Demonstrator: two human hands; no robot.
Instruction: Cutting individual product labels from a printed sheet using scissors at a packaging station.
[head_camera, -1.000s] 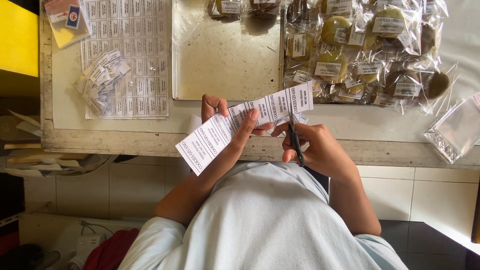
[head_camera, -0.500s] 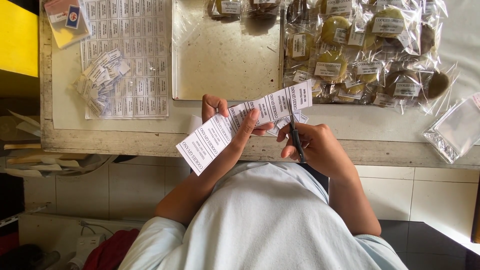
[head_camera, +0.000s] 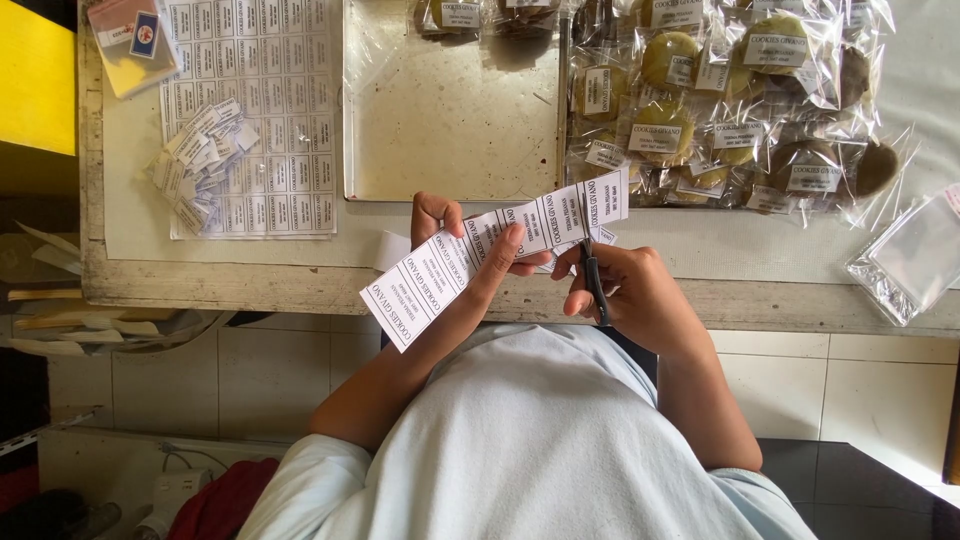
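My left hand (head_camera: 470, 250) holds a long white strip of printed paper labels (head_camera: 490, 255) just above the table's front edge. My right hand (head_camera: 635, 295) grips a pair of dark-handled scissors (head_camera: 592, 275), whose blades sit at the right part of the strip. The strip runs diagonally from lower left to upper right. Both hands are close together over my lap, with the pale shirt below them.
A metal tray (head_camera: 450, 120) lies on the wooden table (head_camera: 250, 285). Several bagged cookies (head_camera: 730, 100) with labels fill the right side. A printed label sheet (head_camera: 260, 100) with a heap of cut labels (head_camera: 200, 160) lies left. Clear empty bags (head_camera: 910, 260) sit at the far right.
The strip has tilted very slightly in my left hand; the scissors stay at the same spot on it. Otherwise nothing has visibly moved.
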